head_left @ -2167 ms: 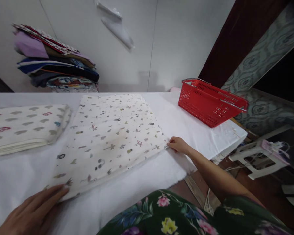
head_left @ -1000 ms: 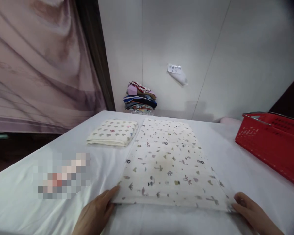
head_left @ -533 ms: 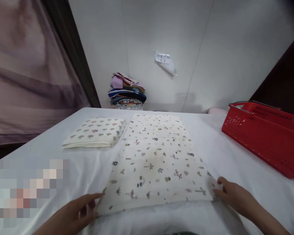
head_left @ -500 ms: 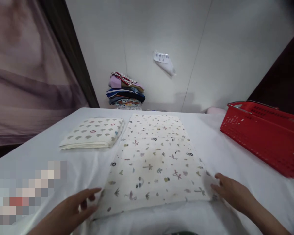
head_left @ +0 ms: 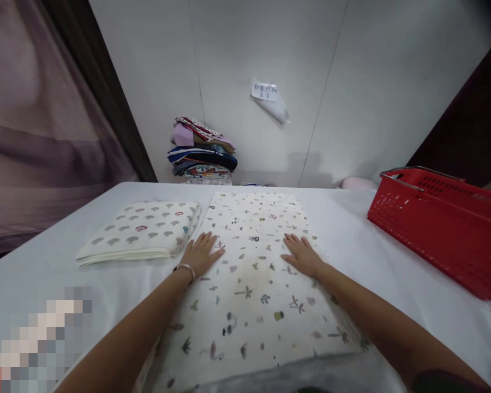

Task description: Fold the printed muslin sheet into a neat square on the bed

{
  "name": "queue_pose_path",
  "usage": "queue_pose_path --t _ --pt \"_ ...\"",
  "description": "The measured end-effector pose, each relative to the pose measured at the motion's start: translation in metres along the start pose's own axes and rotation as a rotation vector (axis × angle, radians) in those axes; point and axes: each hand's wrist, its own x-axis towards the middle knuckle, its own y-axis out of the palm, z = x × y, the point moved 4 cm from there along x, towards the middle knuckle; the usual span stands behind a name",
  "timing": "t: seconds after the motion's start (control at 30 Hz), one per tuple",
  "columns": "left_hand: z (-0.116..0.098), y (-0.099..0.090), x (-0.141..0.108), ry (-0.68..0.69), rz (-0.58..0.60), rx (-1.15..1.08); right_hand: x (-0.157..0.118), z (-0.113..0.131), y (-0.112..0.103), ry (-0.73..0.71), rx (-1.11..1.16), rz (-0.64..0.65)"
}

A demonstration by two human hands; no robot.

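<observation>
A long white cloth (head_left: 253, 295) printed with small palms, leaves and birds lies flat down the middle of the table. My left hand (head_left: 199, 255) rests palm down on its left edge, fingers spread, with a bracelet at the wrist. On the cloth's right side my right hand (head_left: 303, 255) lies flat too, fingers stretched out. Neither hand holds anything. Left of my left hand sits a folded white cloth (head_left: 147, 232) with grey, red and blue mushroom-like prints; its layered edge faces me.
A red plastic basket (head_left: 433, 234) with a metal handle stands on the white table (head_left: 343, 218) at right. Behind the table rises a stack of folded clothes (head_left: 204, 155) against the wall. A labelled plastic bag (head_left: 270, 101) hangs there. A pinkish curtain (head_left: 45, 136) hangs at left.
Both hands have moved forward from the cloth's near corners to its sides about midway up, and now lie flat on it. The view has shifted slightly.
</observation>
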Motion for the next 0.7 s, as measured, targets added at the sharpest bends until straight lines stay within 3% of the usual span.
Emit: queue_pose_path --t 0.13,0.37,0.5,0.7 --pt "0.011 0.006 0.001 -0.023 0.023 -0.023 0.0 -0.015 0.009 -0.007 -0.036 -0.03" --pt "0.016 0.006 0.003 -0.055 0.017 -0.017 0.005 -0.042 0.02 0.118 -0.134 -0.079" --pt "0.026 0.006 -0.001 -0.085 -0.009 -0.095 0.002 -0.047 0.021 0.138 -0.186 -0.146" --pt "0.035 -0.001 -0.012 -0.014 -0.094 -0.118 -0.007 -0.046 0.01 0.166 -0.121 -0.119"
